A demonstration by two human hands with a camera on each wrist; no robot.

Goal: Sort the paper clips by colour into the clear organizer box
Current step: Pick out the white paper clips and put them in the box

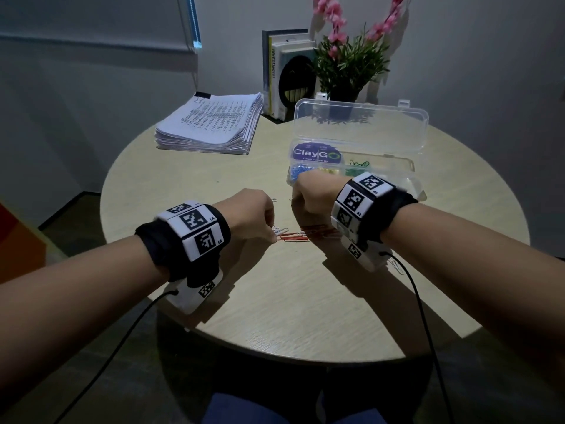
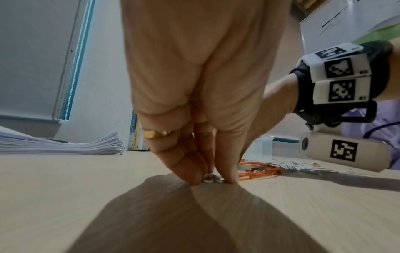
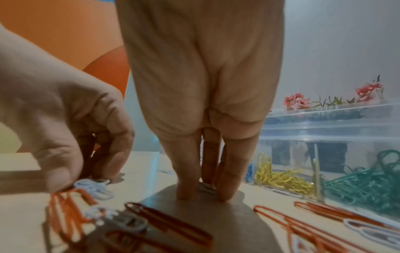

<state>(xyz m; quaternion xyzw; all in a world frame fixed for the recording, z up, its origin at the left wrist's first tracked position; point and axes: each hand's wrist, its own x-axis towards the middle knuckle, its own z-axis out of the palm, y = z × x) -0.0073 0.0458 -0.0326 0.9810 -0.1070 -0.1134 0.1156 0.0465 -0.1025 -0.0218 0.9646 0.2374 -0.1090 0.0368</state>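
Observation:
Orange paper clips (image 1: 305, 235) and a few white ones (image 1: 281, 231) lie on the round table between my hands. My left hand (image 1: 272, 232) pinches a white clip (image 2: 211, 178) against the tabletop between thumb and fingers. My right hand (image 1: 305, 200) points its fingertips (image 3: 184, 193) down onto the table and pinches a small white clip (image 3: 206, 186). The clear organizer box (image 1: 409, 166) stands open just beyond my right hand, holding blue (image 1: 298, 172), yellow (image 3: 281, 179) and green clips (image 3: 368, 179) in separate compartments.
A paper stack (image 1: 211, 123) lies at the back left; books (image 1: 284, 71) and a flowering pot plant (image 1: 348, 65) stand behind the box's raised lid (image 1: 360, 123). One loose white clip (image 1: 397, 266) lies by my right wrist. More orange clips (image 3: 314, 222) lie along the box's front wall.

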